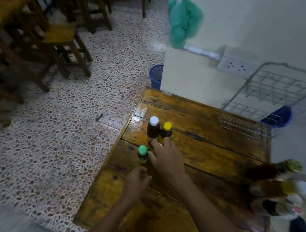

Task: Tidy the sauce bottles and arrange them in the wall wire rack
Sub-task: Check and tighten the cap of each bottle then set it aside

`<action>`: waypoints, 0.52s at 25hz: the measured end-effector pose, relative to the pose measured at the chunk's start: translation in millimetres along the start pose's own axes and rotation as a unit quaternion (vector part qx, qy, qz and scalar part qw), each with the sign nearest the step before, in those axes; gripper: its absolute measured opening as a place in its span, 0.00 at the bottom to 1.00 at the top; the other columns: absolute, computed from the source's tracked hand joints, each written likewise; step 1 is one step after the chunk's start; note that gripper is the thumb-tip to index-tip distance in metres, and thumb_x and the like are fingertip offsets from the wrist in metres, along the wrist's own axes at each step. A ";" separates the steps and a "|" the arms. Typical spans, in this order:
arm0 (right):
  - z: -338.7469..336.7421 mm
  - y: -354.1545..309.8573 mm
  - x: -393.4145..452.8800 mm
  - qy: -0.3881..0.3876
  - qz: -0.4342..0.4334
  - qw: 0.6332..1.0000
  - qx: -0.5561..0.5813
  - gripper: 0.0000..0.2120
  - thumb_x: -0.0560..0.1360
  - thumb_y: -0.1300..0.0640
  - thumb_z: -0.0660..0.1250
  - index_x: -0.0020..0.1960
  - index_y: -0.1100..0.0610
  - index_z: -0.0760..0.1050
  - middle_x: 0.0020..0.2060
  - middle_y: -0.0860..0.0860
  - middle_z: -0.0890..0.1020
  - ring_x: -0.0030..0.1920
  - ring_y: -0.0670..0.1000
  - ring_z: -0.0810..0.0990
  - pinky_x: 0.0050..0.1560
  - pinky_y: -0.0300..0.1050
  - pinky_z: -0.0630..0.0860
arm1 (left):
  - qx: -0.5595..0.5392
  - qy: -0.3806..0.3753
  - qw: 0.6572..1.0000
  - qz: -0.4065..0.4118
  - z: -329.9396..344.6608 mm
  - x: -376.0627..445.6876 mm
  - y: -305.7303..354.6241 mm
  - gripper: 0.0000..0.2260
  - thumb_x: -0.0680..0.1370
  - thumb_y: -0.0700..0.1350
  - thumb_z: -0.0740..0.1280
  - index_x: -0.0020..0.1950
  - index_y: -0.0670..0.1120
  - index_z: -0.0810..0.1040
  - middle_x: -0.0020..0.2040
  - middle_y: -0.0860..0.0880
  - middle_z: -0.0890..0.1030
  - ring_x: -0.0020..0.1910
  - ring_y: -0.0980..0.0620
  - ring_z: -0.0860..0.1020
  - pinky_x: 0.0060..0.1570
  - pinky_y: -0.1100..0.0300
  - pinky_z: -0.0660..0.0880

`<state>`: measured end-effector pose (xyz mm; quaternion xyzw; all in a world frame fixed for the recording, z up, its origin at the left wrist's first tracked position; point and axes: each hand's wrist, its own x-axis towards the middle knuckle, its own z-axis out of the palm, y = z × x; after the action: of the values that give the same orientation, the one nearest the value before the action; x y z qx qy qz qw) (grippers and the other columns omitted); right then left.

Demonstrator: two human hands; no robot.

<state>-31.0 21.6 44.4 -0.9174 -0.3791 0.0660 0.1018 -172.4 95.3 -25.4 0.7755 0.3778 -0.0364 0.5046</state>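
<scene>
Three small dark bottles stand near the left edge of the wooden table (215,124): one with a white cap (153,127), one with a yellow cap (166,130) and one with a green cap (142,154). My right hand (167,160) reaches between them with fingers spread, fingertips at the base of the yellow-capped and white-capped bottles, holding nothing. My left hand (137,182) hovers just below the green-capped bottle, fingers loosely curled and empty. The wire rack (268,98) hangs on the wall at the table's far right. Larger sauce bottles (274,180) lie blurred at the right edge.
Wooden chairs and tables (57,35) fill the room to the left on a terrazzo floor. A blue basket (156,75) stands by the wall corner, another blue basket (278,116) sits below the rack. A green bag (183,19) hangs on a white pipe. A wall socket (236,65) is beside the rack.
</scene>
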 end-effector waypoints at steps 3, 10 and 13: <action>1.7 12.7 -9.3 -0.003 -0.028 1.000 0.010 0.12 0.80 0.47 0.64 0.58 0.53 0.70 0.50 0.52 0.73 0.46 0.52 0.76 0.36 0.45 0.77 | -0.004 -0.068 0.998 -0.008 8.0 6.8 7.9 0.18 0.78 0.50 0.73 0.66 0.50 0.75 0.56 0.55 0.79 0.56 0.52 0.80 0.53 0.56 0.79; -47.4 51.7 -84.1 0.111 -0.038 0.992 0.038 0.12 0.81 0.46 0.63 0.44 0.53 0.74 0.36 0.47 0.74 0.32 0.45 0.69 0.27 0.40 0.67 | 0.040 -0.174 0.971 0.157 33.6 3.8 46.9 0.24 0.71 0.55 0.78 0.63 0.61 0.73 0.60 0.60 0.79 0.59 0.58 0.79 0.55 0.54 0.79; -69.2 79.2 -116.0 0.134 -0.053 0.989 -0.034 0.18 0.81 0.40 0.62 0.42 0.53 0.75 0.35 0.46 0.75 0.33 0.45 0.70 0.23 0.41 0.66 | 0.058 -0.285 0.937 0.192 39.6 -3.9 71.3 0.20 0.71 0.50 0.78 0.60 0.61 0.75 0.54 0.60 0.82 0.52 0.59 0.81 0.53 0.50 0.81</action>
<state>-44.8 -124.9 97.9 -0.8996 -0.4117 -0.0761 0.1242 -118.0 46.4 10.8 0.8183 0.0594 -0.1804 0.5425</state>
